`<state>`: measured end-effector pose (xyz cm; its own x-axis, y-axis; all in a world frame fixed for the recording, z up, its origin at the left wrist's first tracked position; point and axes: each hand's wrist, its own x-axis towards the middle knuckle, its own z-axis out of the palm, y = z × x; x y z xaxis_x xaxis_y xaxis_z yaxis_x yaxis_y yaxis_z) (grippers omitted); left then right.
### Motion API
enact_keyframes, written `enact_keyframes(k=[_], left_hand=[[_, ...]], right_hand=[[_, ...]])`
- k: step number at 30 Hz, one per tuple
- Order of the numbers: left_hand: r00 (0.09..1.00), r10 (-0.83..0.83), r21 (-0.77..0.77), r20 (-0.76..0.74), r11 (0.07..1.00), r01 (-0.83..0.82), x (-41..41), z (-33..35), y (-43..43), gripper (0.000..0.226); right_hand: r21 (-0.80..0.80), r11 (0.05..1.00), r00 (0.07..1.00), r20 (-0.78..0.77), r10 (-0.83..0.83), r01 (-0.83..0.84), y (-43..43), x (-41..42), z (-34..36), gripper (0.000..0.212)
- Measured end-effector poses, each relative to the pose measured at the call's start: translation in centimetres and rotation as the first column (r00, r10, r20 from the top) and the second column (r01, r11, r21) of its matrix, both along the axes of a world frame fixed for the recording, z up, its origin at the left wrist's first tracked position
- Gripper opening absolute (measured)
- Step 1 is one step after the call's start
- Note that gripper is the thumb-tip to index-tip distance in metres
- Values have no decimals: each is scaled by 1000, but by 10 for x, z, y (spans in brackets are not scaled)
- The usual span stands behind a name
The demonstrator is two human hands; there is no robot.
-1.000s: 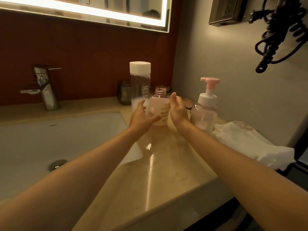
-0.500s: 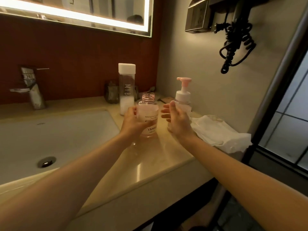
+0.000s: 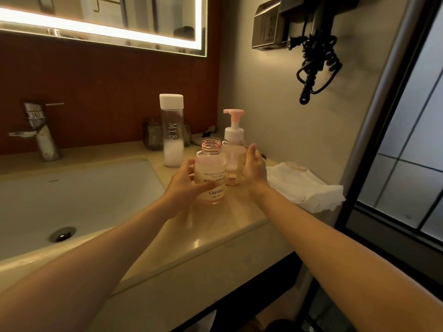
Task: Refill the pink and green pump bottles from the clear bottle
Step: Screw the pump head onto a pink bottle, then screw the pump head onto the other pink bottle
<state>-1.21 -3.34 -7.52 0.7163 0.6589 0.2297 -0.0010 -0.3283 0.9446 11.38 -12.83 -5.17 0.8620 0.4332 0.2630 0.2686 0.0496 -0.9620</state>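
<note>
The left grip point(image 3: 184, 185) is clamped round the open bottle point(image 3: 211, 168), thumb across the label. It holds the bottle upright over the table point(image 3: 215, 233), and the neck has no pump, likely so that it can take a pour. Whether the base rests on the table I cannot tell. Just behind stands the clear bottle point(image 3: 171, 130), the source, with its white cap on and a white fill low inside. To the right, close against the open bottle, is the pink pump bottle point(image 3: 233, 137), pump in place. The right grip point(image 3: 255, 166) is apart, fingers straight and cupped beside that bottle, seemingly to steady or take it, though contact is unclear. A white cloth point(image 3: 304, 188) lies furthest right, handy for drips. No green bottle shows.
</note>
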Motion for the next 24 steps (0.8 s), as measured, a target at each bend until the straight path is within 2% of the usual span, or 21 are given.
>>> enact_keyframes(k=[5,7,10,12,14,17,21,24], left_hand=[[1000,-8,3,6,1000,8,-1,0,-1,73],[1000,-8,9,3,1000,8,-1,0,-1,74],[1000,1,16,19,1000,-2,1,0,0,75],[999,9,23,38,1000,-9,4,-2,0,75],[998,25,27,56,999,-26,8,-4,0,75],[996,54,51,70,997,-57,14,-3,-4,72],[993,104,125,59,986,-110,17,-4,-7,73],[990,138,192,36,971,-142,17,-6,-6,73]], right_hand=[[27,976,965,-145,219,-217,8,0,-1,60],[7,992,989,-68,128,-128,6,7,1,56],[-101,982,970,203,-137,160,-3,32,4,35],[-245,920,897,398,-191,305,-13,51,8,30],[-417,838,864,490,-118,352,-19,66,9,40],[-573,726,850,527,-28,379,-19,77,7,51],[-646,655,842,538,27,392,-2,84,-1,47],[-729,526,812,572,115,438,11,83,-1,47]])
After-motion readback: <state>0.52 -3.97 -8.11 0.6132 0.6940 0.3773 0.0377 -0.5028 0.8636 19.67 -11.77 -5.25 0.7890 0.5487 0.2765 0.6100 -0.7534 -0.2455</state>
